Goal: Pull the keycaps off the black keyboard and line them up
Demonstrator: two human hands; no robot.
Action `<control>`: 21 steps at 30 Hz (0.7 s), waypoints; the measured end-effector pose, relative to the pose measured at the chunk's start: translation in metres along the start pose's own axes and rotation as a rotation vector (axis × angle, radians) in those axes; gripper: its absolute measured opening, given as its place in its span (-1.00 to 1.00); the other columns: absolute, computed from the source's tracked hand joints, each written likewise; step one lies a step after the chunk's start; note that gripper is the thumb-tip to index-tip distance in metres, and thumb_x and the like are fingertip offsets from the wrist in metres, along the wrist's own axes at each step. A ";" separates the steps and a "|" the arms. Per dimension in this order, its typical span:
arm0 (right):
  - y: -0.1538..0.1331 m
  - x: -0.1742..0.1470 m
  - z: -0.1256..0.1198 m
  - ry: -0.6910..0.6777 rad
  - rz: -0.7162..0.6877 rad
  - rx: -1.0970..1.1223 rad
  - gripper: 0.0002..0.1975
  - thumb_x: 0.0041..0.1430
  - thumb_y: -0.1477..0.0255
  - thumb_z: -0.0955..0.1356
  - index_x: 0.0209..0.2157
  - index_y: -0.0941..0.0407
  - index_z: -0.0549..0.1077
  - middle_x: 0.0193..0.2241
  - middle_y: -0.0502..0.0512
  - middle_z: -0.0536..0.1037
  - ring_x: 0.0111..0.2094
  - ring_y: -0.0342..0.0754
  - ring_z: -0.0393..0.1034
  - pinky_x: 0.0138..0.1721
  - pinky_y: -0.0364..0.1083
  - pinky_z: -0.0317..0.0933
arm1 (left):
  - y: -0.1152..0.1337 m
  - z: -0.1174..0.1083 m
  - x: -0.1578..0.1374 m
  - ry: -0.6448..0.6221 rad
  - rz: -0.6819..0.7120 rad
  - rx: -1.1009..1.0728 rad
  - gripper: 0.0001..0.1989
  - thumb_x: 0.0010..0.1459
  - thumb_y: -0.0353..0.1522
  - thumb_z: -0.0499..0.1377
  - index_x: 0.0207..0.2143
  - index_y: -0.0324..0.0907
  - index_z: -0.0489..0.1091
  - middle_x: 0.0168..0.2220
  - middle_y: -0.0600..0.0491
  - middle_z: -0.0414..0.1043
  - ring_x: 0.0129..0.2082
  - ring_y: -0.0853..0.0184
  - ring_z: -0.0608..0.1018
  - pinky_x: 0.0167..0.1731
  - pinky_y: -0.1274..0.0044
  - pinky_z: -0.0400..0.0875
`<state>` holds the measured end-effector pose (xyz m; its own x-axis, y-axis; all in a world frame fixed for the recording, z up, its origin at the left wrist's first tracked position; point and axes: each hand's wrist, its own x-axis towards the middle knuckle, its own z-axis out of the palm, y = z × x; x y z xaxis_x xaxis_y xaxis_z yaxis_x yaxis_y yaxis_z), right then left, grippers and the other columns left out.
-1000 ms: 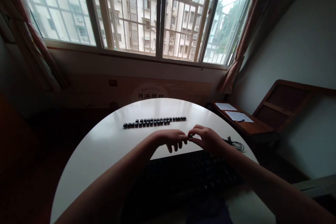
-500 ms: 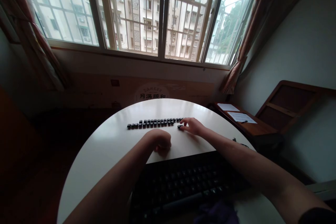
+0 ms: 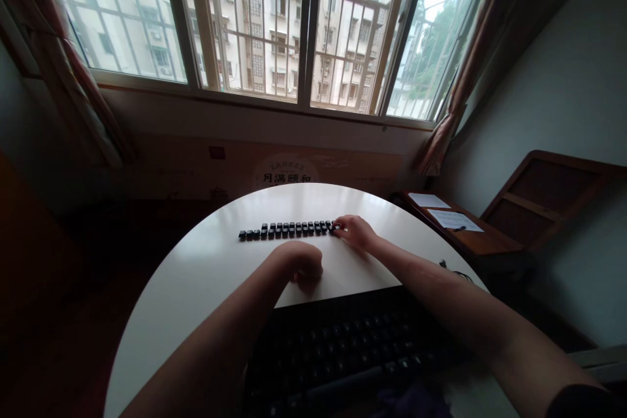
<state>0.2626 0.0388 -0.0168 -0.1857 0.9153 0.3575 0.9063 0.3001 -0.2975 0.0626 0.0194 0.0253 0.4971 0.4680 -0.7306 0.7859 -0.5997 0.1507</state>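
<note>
Black keycaps point(image 3: 292, 230) stand in two close rows on the white round table point(image 3: 206, 274). At the right end of the nearer row, my right hand point(image 3: 354, 231) pinches a black keycap point(image 3: 334, 228) between thumb and fingers, beside the last ones in line. My left hand point(image 3: 308, 262) is curled closed and rests low over the table, nearer to me than the rows; whatever its fingers hold is hidden. A black keyboard point(image 3: 343, 346) lies closest to me, partly covered by my forearms.
A cable point(image 3: 460, 274) lies by the table's right edge. Something purple point(image 3: 416, 398) sits below the keyboard. Papers point(image 3: 455, 220) and a pen point(image 3: 459, 228) lie on a wooden chair or bench at the right. Windows and curtains point(image 3: 435, 144) are beyond the table.
My right hand has moved slightly left and away from me, bringing the keycap up to the end of the nearer row. My left hand stays curled in place.
</note>
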 end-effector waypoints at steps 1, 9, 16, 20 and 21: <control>-0.001 0.001 0.001 0.005 0.003 -0.006 -0.83 0.12 0.39 0.41 -0.22 0.06 0.59 -0.34 0.05 0.59 -0.36 -0.06 0.44 -0.31 -0.15 0.21 | 0.000 0.000 0.000 0.009 0.001 -0.002 -0.89 -0.31 -0.52 0.17 -0.79 -0.27 0.33 -0.69 -0.13 0.37 -0.55 0.09 0.53 -0.47 0.31 0.51; -0.006 0.002 0.002 0.018 0.005 -0.036 -0.83 0.12 0.40 0.42 -0.22 0.04 0.58 -0.34 0.03 0.60 -0.36 -0.06 0.43 -0.34 -0.15 0.19 | 0.003 -0.001 0.000 0.066 -0.004 0.027 -0.93 -0.31 -0.45 0.23 -0.65 -0.29 0.46 -0.63 -0.16 0.44 -0.50 0.04 0.54 -0.47 0.32 0.50; -0.006 0.000 0.000 0.023 0.016 -0.054 -0.75 0.12 0.43 0.42 -0.12 0.02 0.55 -0.31 0.01 0.59 -0.32 -0.05 0.44 -0.30 -0.13 0.21 | 0.001 -0.001 0.000 0.077 0.009 0.027 -0.83 -0.32 -0.41 0.24 -0.57 -0.32 0.51 -0.61 -0.19 0.46 -0.50 0.04 0.54 -0.47 0.32 0.49; -0.005 0.000 -0.002 0.021 0.025 -0.062 -0.75 0.10 0.44 0.42 -0.14 0.01 0.55 -0.31 0.02 0.59 -0.33 -0.05 0.44 -0.32 -0.14 0.20 | 0.002 -0.002 -0.001 0.082 -0.007 0.026 -0.85 -0.29 -0.40 0.25 -0.58 -0.32 0.51 -0.61 -0.19 0.46 -0.51 0.04 0.54 -0.47 0.33 0.49; -0.006 0.000 -0.003 0.021 0.025 -0.064 -0.76 0.10 0.44 0.42 -0.15 0.01 0.55 -0.31 0.02 0.59 -0.33 -0.05 0.44 -0.32 -0.14 0.20 | 0.002 -0.002 -0.001 0.085 -0.011 0.025 -0.85 -0.28 -0.39 0.24 -0.58 -0.32 0.51 -0.61 -0.19 0.46 -0.51 0.05 0.54 -0.47 0.33 0.49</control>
<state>0.2586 0.0363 -0.0127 -0.1550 0.9163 0.3693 0.9330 0.2586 -0.2501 0.0643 0.0185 0.0275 0.5187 0.5278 -0.6726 0.7829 -0.6093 0.1256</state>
